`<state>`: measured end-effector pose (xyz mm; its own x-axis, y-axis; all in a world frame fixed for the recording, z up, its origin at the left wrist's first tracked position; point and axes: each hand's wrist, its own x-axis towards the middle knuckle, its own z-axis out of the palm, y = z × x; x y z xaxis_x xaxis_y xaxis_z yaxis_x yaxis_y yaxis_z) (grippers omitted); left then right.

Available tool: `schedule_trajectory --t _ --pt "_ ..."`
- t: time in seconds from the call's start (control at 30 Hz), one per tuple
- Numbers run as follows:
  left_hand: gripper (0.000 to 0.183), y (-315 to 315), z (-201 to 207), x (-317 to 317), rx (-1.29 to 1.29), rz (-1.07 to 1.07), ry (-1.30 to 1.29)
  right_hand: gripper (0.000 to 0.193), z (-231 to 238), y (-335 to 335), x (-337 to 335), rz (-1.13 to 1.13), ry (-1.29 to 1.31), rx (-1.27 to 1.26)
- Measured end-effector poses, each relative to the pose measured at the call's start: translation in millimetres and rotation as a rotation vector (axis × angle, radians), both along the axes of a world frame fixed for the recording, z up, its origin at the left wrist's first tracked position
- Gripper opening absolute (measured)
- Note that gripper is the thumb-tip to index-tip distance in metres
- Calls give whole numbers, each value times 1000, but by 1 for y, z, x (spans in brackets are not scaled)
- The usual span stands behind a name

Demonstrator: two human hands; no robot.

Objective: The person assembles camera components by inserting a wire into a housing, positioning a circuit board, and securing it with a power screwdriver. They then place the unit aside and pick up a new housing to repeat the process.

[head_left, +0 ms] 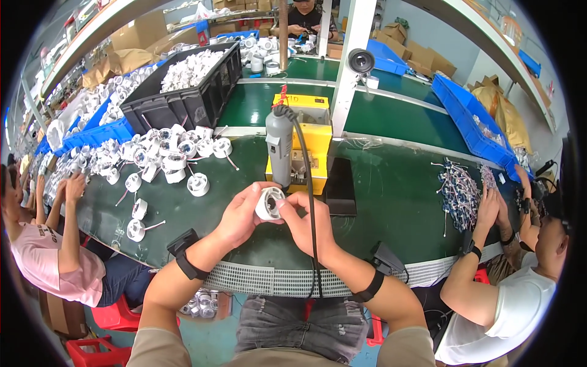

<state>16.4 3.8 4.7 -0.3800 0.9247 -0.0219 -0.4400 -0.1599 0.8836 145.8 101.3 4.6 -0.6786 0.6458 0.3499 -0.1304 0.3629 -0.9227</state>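
Observation:
Both my hands hold a small white round plastic housing [263, 210] with a dark part in its middle. My left hand [237, 215] grips its left side with fingers wrapped round it. The thumb and fingers of my right hand [310, 227] press on its right side and opening; whether they hold a smaller part there is hidden. Just beyond hangs a grey electric screwdriver [279, 145] with a black cable. Behind that stands a yellow machine [315, 136], with a black flat block [340, 186] at its right. Several loose white housings [197, 184] with wires lie on the left.
A black crate [211, 92] of white parts stands far left near a blue bin [104, 133]. A pile of wired boards [458, 196] lies right, before a blue tray [474, 125]. People work at both sides and across. The screwdriver cable [312, 244] hangs by my right hand.

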Motion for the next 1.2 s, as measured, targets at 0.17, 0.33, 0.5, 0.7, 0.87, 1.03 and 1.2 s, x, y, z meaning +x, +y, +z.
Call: schedule_trajectory --t 0.17,0.33,0.5,0.7,0.87,1.03,1.2 --pt "34 -1 -11 -7 109 -76 72 15 11 3 2 10 -5 60" --pt "31 -4 -5 -6 263 9 48 32 41 26 18 -21 90 668" --pt "27 -6 -4 -9 430 35 -3 20 47 28 26 89 31 700" --pt "34 -9 -1 -6 470 -103 130 20 39 25 17 211 106 415" --pt "45 -10 2 -3 415 -155 121 21 31 14 14 145 88 215" --pt "48 -8 2 -2 418 -213 99 24 27 12 13 60 99 411" --pt "51 -8 0 2 414 -244 48 27 24 9 10 -26 236 572"
